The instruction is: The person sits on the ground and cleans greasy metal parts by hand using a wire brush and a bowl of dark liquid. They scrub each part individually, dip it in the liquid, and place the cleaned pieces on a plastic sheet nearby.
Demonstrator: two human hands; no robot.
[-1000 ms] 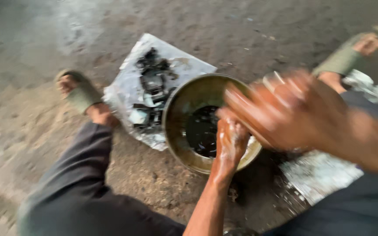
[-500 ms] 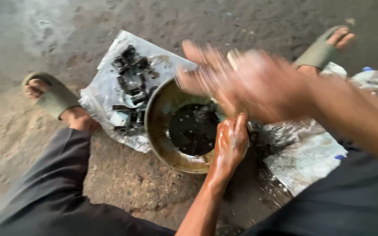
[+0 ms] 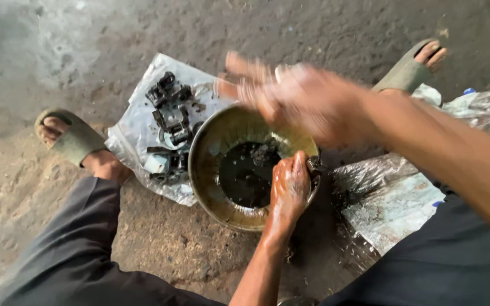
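Observation:
A round brass-coloured metal bowl (image 3: pixel 211 170) sits on the ground between my feet, with a pool of black oily liquid (image 3: pixel 245 181) and dark bits in its bottom. My left hand (image 3: pixel 289 190), wet with oil, lies over the bowl's right rim with its fingers closed on the edge. My right hand (image 3: pixel 290 96) hovers above the bowl's far rim, blurred by motion. Its fingers are spread and nothing shows in it.
Left of the bowl lies a clear plastic sheet (image 3: pixel 134 127) with several greasy black metal parts (image 3: pixel 171 122) on it. More crumpled plastic (image 3: pixel 387 198) lies on the right. My sandalled feet (image 3: pixel 72 139) (image 3: pixel 412 68) flank the bowl on rough, stained concrete.
My right hand has swept from the bowl's right side across to its far left rim. My left hand has stayed on the bowl's right edge.

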